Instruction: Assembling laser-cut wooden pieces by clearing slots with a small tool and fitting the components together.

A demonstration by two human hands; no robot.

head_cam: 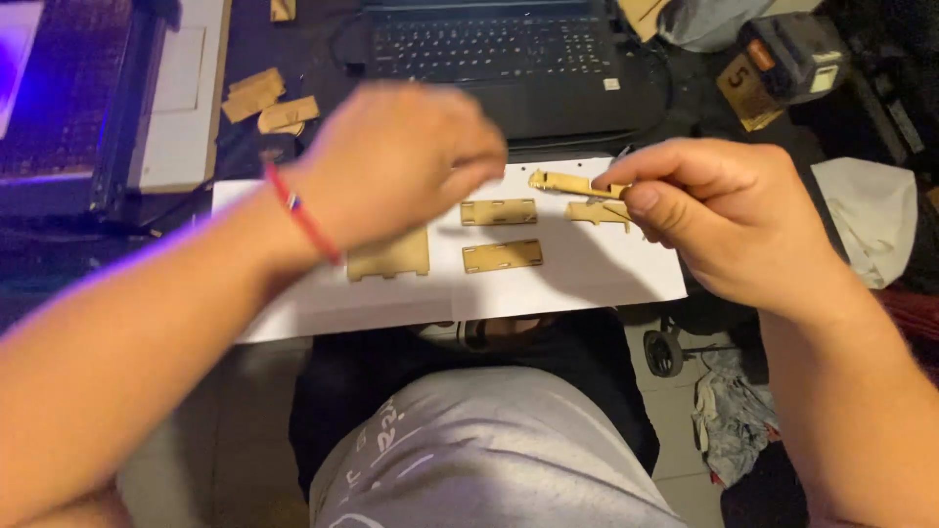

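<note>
At about 9 o'clock in my view I see a dark machine [73,108] with violet light on the bench [293,39], and some tan offcuts [269,101] lie near it toward 11 o'clock. My left hand [396,161] is blurred and hovers over the white sheet [548,284]; its fingers are curled loosely, and I cannot tell whether it grasps anything. A red band [303,215] is around that wrist. Just below this hand, near the centre, a tan notched panel [389,259] lies flat on the sheet. To the right of it two slotted rectangular pieces [501,233] lie one above the other, apart from each other. At 12 o'clock a dark laptop [489,49] stands behind the sheet. Toward 2 o'clock my right hand [729,220] pinches a long thin wooden strip [567,183] between thumb and fingers, held above the sheet, and another similar piece [599,212] is just under it. At 3 o'clock a white cloth [875,230] lies.
</note>
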